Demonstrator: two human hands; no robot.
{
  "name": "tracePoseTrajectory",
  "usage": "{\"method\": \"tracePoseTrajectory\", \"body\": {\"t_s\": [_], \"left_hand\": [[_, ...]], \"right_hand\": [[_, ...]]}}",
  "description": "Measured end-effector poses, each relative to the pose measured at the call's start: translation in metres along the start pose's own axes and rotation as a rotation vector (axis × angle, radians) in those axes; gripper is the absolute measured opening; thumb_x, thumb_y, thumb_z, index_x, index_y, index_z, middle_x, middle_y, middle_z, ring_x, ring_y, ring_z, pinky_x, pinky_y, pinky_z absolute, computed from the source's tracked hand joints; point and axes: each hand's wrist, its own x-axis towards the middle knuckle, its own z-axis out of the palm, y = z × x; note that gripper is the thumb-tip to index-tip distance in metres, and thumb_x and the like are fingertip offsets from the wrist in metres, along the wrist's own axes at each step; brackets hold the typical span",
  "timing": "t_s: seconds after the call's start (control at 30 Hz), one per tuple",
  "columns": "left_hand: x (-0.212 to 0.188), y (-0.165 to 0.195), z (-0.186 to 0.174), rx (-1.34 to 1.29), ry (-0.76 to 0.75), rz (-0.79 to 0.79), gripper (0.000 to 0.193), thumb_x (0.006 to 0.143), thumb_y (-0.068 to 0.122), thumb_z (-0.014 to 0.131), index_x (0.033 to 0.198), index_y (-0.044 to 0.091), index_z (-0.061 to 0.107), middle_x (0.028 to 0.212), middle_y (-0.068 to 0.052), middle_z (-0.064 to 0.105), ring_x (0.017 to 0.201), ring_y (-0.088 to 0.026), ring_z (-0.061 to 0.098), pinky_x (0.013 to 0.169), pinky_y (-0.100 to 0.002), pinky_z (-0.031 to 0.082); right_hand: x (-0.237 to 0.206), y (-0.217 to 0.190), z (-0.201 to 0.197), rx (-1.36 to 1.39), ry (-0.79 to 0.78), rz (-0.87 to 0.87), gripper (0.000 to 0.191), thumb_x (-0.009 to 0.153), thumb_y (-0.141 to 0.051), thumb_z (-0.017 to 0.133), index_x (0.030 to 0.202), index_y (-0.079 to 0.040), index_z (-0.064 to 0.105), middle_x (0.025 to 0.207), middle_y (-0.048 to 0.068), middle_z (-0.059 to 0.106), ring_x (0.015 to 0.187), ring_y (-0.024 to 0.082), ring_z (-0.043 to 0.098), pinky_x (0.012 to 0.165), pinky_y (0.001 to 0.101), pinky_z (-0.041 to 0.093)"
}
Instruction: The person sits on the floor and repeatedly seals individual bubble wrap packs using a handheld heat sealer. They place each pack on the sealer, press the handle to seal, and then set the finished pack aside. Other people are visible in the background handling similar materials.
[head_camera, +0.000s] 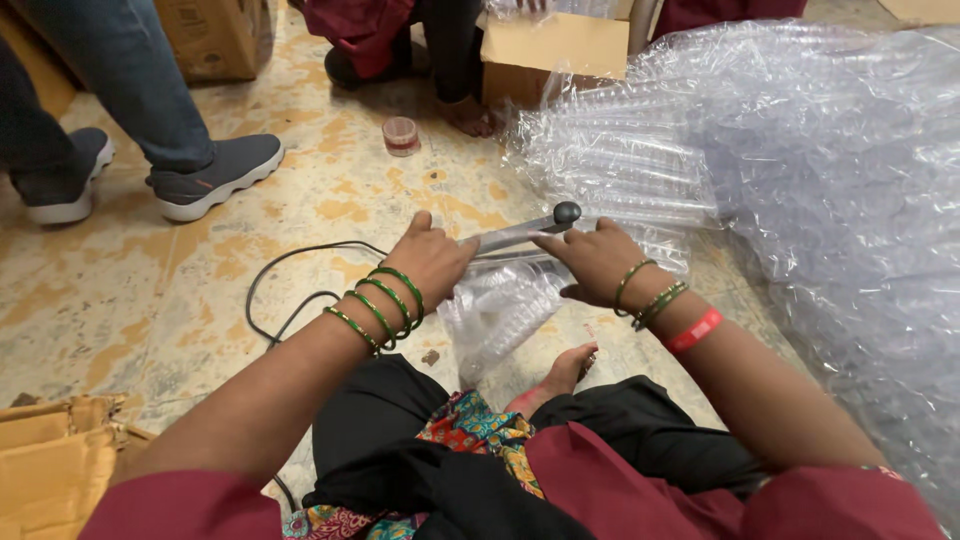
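Maroon-clad lap, left hand (432, 258) fingers closed on clear plastic bag (500, 310), right hand (595, 258) gripping sealer arm (525, 233), black cable (290, 290) on floor

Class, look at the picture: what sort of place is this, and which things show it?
Probably a small packing workshop: heaps of clear plastic packs, cardboard boxes on a worn floor, and both hands pressing a sealer's bar.

The left hand (432, 258) and right hand (592, 258) rest side by side on the sealer arm (520, 234), above a plastic packet (500, 310) on the floor (150, 290). Bagged packets (800, 180) lie to the right. A cardboard box (555, 55) stands behind, a tape roll (401, 135) left of it
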Motion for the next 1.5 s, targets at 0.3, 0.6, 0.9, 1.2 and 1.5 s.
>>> {"method": "tracePoseTrajectory", "body": {"t_s": [0.3, 0.6, 0.9, 1.2, 1.5], "left_hand": [[-0.016, -0.020, -0.058, 0.192, 0.118, 0.023, 0.018, 0.087, 0.011, 0.064, 0.077, 0.019, 0.076, 0.091, 0.002, 0.073, 0.107, -0.018, 0.063, 0.115, -0.048, 0.025], [-0.044, -0.039, -0.088, 0.043, 0.366, -0.041, 0.017, 0.073, 0.036, 0.080, 0.073, 0.019, 0.078, 0.137, 0.001, 0.063, 0.135, -0.021, 0.045, 0.112, -0.057, 0.018], [-0.014, -0.041, -0.031, -0.034, 0.106, -0.126, 0.007, 0.077, 0.027, 0.081, 0.083, 0.030, 0.082, 0.150, 0.004, 0.052, 0.143, -0.024, 0.036, 0.115, -0.063, 0.012], [0.020, 0.032, -0.031, -0.501, 0.255, 0.157, 0.022, 0.071, 0.037, 0.088, 0.085, 0.024, 0.077, 0.130, 0.005, 0.062, 0.138, -0.024, 0.040, 0.111, -0.057, 0.020], [0.001, 0.021, -0.033, -0.617, 0.133, 0.317, 0.021, 0.081, 0.039, 0.082, 0.084, 0.020, 0.072, 0.100, 0.005, 0.071, 0.112, -0.020, 0.054, 0.096, -0.047, 0.031]], "right_hand": [[-0.010, 0.015, -0.032, -0.038, 0.157, 0.073, 0.010, 0.093, -0.027, 0.069, 0.091, -0.027, 0.079, 0.102, -0.002, 0.068, 0.100, 0.016, 0.065, 0.102, 0.0439, 0.035], [-0.044, 0.037, -0.036, 0.067, 0.509, -0.054, 0.029, 0.094, -0.044, 0.067, 0.085, -0.017, 0.076, 0.106, 0.001, 0.072, 0.103, 0.022, 0.065, 0.105, 0.0416, 0.037], [-0.040, 0.007, -0.035, 0.205, 0.511, -0.221, 0.031, 0.088, -0.040, 0.073, 0.072, -0.014, 0.067, 0.084, 0.000, 0.066, 0.090, 0.022, 0.064, 0.093, 0.0415, 0.043], [-0.032, -0.011, -0.029, 0.216, 0.629, -0.402, 0.027, 0.088, -0.037, 0.072, 0.073, -0.016, 0.064, 0.101, 0.005, 0.068, 0.096, 0.024, 0.063, 0.087, 0.0403, 0.043], [-0.019, 0.037, -0.005, 0.486, -0.089, -0.259, 0.029, 0.076, -0.038, 0.083, 0.091, -0.015, 0.073, 0.088, 0.004, 0.070, 0.077, 0.028, 0.067, 0.068, 0.0420, 0.052]]}}
